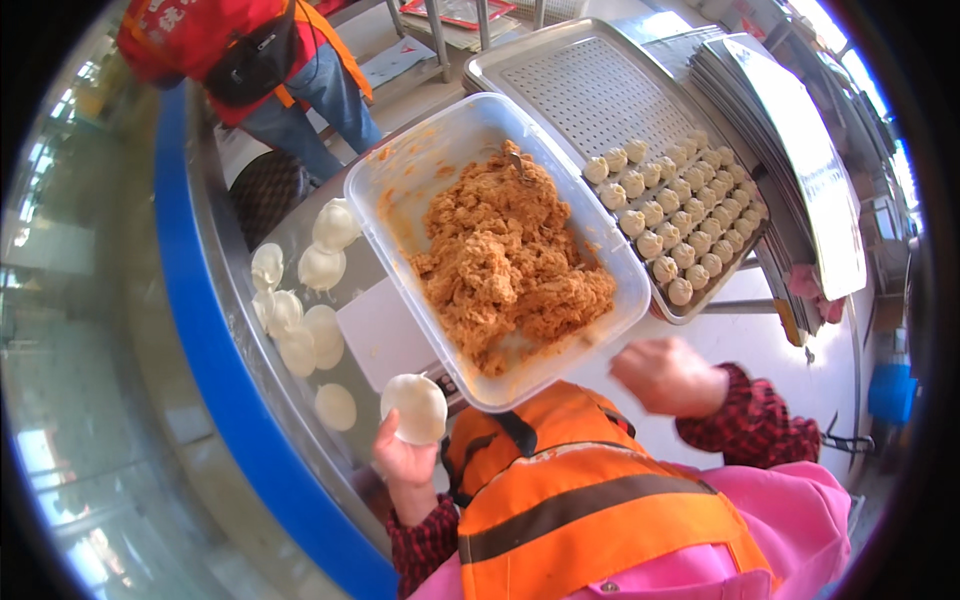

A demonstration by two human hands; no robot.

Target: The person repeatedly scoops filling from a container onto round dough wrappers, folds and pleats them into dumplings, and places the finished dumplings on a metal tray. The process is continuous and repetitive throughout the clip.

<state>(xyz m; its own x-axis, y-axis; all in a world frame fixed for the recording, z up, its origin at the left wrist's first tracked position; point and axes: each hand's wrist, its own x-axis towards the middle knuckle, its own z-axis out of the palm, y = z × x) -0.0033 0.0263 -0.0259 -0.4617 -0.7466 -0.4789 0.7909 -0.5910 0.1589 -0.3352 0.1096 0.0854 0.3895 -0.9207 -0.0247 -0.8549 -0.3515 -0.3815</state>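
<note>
My left hand (409, 456) holds a round dough wrapper (415, 409) upright at the near corner of a clear plastic tub. My right hand (666, 375) is blurred by motion, its fingers curled; it is beside the tub's lower right corner, apart from it. Whether it holds anything cannot be told. The plastic tub (379, 234) contains a mound of orange-brown minced filling (487, 259). A metal utensil (517, 163) sticks out of the filling at the far end. More dough wrappers (324, 337) lie singly and overlapping on the metal table left of the tub.
A perforated metal tray (577, 97) behind right carries rows of pleated stuffed buns (699, 214). Stacked trays (795, 165) stand beyond it. A white scale (386, 330) sits partly under the tub. The blue table edge (202, 315) curves left. A person in red (225, 45) stands at the far left.
</note>
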